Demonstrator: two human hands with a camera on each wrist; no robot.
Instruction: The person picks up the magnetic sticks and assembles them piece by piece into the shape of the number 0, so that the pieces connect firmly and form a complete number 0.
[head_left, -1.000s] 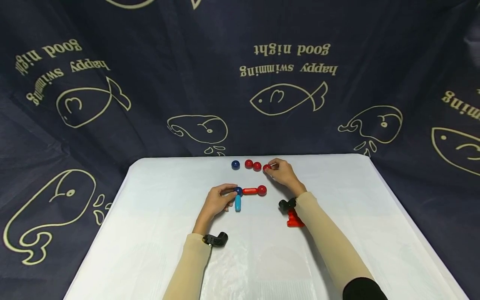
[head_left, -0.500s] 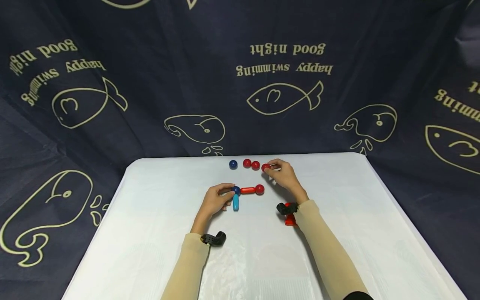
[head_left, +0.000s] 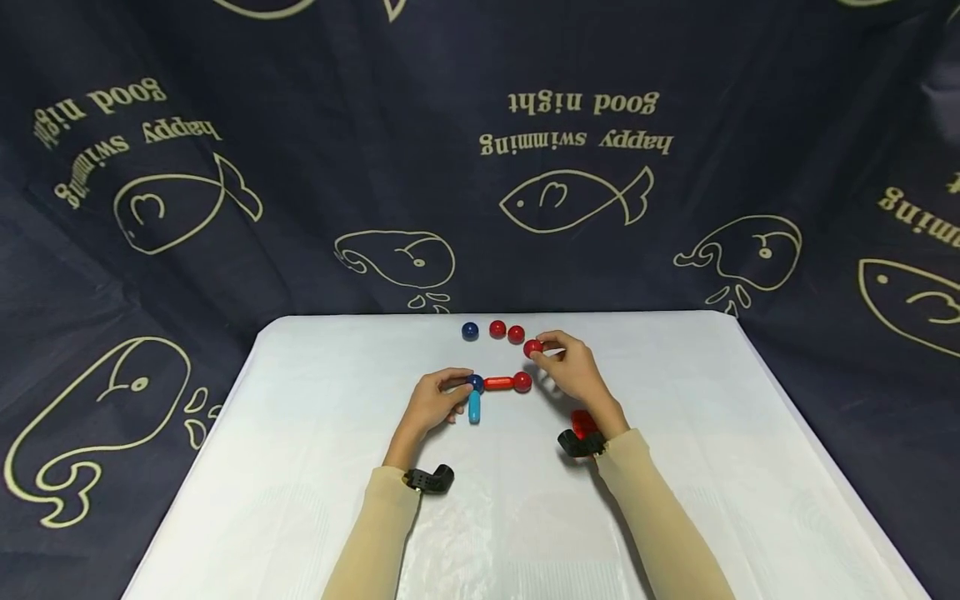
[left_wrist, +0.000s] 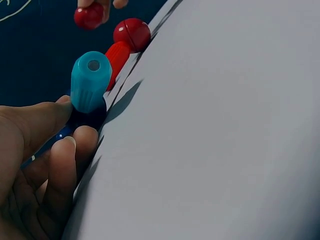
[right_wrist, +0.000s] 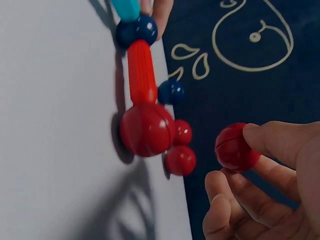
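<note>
My left hand (head_left: 433,402) pinches a dark blue ball (head_left: 476,383) between thumb and fingers. A red rod (head_left: 498,383) runs rightward from that ball to a red ball (head_left: 522,382), and a light blue rod (left_wrist: 90,82) sticks out of it toward the near side. Up and to the right of this joined piece, my right hand (head_left: 573,367) pinches a loose red ball (right_wrist: 234,148) with thumb and fingertips, raised off the table in the right wrist view.
Along the far table edge lie a loose blue ball (head_left: 470,332) and two red balls (head_left: 497,329). Red pieces (head_left: 583,423) rest under the right wrist, partly hidden by it. A dark cloth with fish drawings (head_left: 577,200) hangs behind the white table (head_left: 315,467).
My right hand has lifted its red ball from the row at the back and drawn it toward me. The left hand and the joined piece stay nearly still.
</note>
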